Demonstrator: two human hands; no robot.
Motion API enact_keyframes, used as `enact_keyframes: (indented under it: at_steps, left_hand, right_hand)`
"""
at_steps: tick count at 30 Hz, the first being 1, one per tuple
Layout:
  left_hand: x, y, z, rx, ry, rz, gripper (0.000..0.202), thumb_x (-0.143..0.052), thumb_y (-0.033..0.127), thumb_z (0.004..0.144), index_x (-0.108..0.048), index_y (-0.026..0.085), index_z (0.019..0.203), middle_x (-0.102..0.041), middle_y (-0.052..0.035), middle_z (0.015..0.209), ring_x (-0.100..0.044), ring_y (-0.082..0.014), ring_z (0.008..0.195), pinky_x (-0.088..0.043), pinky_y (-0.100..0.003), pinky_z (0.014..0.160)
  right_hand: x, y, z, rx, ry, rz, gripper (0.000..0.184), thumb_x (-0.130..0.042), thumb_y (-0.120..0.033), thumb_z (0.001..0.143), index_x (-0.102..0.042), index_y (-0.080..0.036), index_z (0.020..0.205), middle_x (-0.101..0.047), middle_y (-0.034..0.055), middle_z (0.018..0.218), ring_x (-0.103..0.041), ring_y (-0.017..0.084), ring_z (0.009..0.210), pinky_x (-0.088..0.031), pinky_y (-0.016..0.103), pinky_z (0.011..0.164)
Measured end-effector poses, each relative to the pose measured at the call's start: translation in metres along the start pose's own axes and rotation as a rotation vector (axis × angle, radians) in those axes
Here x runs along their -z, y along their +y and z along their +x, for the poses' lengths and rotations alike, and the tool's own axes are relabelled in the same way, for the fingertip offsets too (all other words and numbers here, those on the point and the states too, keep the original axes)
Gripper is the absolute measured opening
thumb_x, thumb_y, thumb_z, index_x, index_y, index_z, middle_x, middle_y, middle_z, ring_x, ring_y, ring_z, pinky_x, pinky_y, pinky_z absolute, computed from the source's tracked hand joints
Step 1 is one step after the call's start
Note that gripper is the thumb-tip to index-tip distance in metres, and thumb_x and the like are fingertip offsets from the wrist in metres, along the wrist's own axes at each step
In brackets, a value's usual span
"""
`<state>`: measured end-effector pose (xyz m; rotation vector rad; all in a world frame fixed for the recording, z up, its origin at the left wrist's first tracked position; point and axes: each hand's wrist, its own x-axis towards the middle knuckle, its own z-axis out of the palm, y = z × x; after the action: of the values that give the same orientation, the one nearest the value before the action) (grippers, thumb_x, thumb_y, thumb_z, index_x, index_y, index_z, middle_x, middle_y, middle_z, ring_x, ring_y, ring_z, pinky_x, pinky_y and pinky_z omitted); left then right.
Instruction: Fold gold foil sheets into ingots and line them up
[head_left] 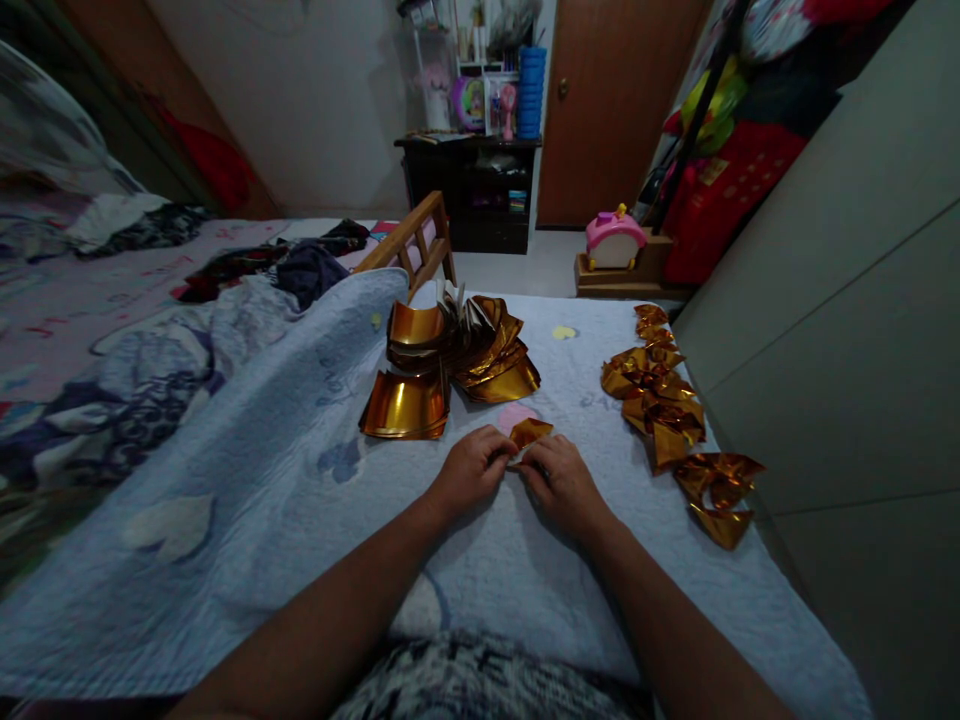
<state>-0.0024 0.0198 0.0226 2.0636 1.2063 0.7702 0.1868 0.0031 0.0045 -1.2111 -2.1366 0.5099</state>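
Observation:
Between my two hands is a small sheet of shiny gold foil paper (531, 431), partly bent up, its near edge pinched in my fingers. My left hand (475, 464) is closed on the left side of that edge. My right hand (559, 474) closes on the right side, thumb and fingertips together. Beyond my hands lie fanned stacks of flat gold foil paper (409, 403), some showing pale undersides. Along the right edge of the bed sits a row of folded gold foil pieces (661, 405), with one curled piece (718, 490) nearest me.
A light blue quilt (300, 560) covers the surface under everything. Rumpled clothes and bedding (225, 320) lie to the left, past a wooden bed rail (429, 240). A pale cabinet (847, 330) borders the right side. A dark shelf (480, 190) stands at the back.

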Motion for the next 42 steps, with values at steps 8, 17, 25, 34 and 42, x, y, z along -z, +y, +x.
enact_keyframes:
  at_steps: [8,17,25,34,42]
  left_hand:
    - [0.003,-0.001,0.0,0.027,-0.032,-0.181,0.017,-0.055,0.014,0.084,-0.071,0.017,0.087,-0.067,-0.0047,0.086,-0.063,-0.0176,0.084,-0.048,-0.029,0.078]
    - [0.005,-0.003,0.0,0.023,-0.085,-0.242,0.016,-0.056,0.015,0.085,-0.071,0.016,0.088,-0.066,-0.0043,0.086,-0.062,-0.0173,0.083,-0.048,-0.028,0.077]
    - [-0.004,-0.001,-0.003,-0.054,-0.066,-0.003,0.021,-0.053,0.009,0.084,-0.07,0.018,0.092,-0.063,-0.0054,0.09,-0.061,-0.019,0.087,-0.048,-0.029,0.079]
    - [-0.003,-0.004,-0.002,-0.053,-0.062,0.107,0.018,-0.054,0.013,0.089,-0.07,0.019,0.093,-0.063,-0.0062,0.092,-0.059,-0.0212,0.092,-0.047,-0.033,0.084]
    - [-0.001,0.003,-0.002,-0.035,-0.087,0.102,0.009,-0.061,0.021,0.09,-0.069,0.019,0.095,-0.064,-0.0065,0.093,-0.059,-0.0224,0.094,-0.047,-0.033,0.083]
  right_hand:
    - [0.004,-0.007,-0.001,0.026,0.04,0.034,0.01,-0.056,-0.013,0.087,-0.062,-0.021,0.084,-0.064,0.0061,0.087,-0.056,0.022,0.088,-0.044,0.036,0.08]
    - [0.007,-0.014,0.0,0.068,0.066,0.102,0.013,-0.054,-0.009,0.085,-0.057,-0.021,0.081,-0.062,0.0054,0.083,-0.056,0.021,0.083,-0.046,0.034,0.076]
    - [-0.004,-0.003,-0.002,-0.09,0.073,-0.056,0.01,-0.059,-0.011,0.085,-0.062,-0.02,0.08,-0.061,0.0087,0.093,-0.054,0.025,0.094,-0.045,0.04,0.085]
    - [-0.005,-0.004,-0.001,-0.144,0.088,-0.097,0.007,-0.062,-0.013,0.083,-0.062,-0.02,0.081,-0.059,0.0095,0.094,-0.051,0.026,0.091,-0.045,0.042,0.083]
    - [-0.007,-0.006,0.002,-0.195,0.1,-0.115,0.01,-0.06,-0.012,0.083,-0.06,-0.02,0.078,-0.058,0.0094,0.091,-0.051,0.026,0.089,-0.044,0.042,0.081]
